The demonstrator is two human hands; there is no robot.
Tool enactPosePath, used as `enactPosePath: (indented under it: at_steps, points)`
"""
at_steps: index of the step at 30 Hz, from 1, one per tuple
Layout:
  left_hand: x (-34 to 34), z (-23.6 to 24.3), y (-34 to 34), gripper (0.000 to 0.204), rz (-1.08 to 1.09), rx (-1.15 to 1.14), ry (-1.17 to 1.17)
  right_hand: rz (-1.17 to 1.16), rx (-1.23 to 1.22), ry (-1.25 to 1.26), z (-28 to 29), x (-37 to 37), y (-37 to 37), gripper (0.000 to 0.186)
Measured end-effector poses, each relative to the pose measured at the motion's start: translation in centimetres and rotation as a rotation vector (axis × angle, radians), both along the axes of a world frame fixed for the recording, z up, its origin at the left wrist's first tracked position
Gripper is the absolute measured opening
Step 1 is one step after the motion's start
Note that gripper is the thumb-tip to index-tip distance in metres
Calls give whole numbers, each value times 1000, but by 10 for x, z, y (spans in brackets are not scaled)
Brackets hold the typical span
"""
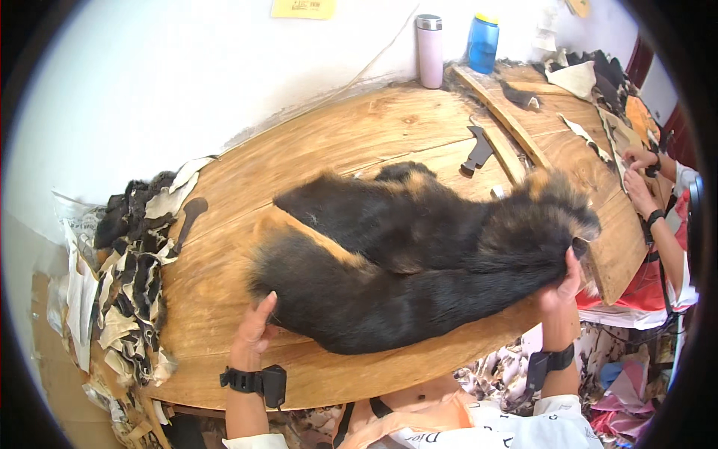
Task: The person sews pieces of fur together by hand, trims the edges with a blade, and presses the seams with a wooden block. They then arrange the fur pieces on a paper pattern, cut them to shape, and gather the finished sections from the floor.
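A large black and tan fur pelt (419,277) lies bent in a U shape across the wooden table, fur side up. My left hand (255,329) is at its near left end, thumb against the fur and the other fingers partly hidden. At the right end my right hand (561,290) grips the edge, thumb on top and fingers tucked under the pelt. Beyond the pelt lies a dark hooked blade tool (477,152).
Fur and hide scraps (131,299) pile at the table's left edge, beside a dark flat tool (192,221). A pink flask (430,54) and a blue bottle (484,45) stand by the wall. Wooden strips (502,112) lie far right, near another person's hands (639,179).
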State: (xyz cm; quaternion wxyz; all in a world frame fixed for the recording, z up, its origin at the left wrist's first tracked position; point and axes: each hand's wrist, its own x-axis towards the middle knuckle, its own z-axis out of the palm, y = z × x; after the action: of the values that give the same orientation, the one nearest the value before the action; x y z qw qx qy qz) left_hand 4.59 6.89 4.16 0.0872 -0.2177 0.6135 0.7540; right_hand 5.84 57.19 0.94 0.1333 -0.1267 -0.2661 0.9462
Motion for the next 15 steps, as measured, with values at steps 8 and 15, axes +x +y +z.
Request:
enactPosePath:
  at_steps: [8, 15]
  points:
    - [14, 1, 8, 58, -147, -43, 164, -43, 6, -139, -10, -20, -35, 33]
    - [5, -2, 29, 53, -103, 163, -30, -11, 14, -86, -14, -30, -18, 32]
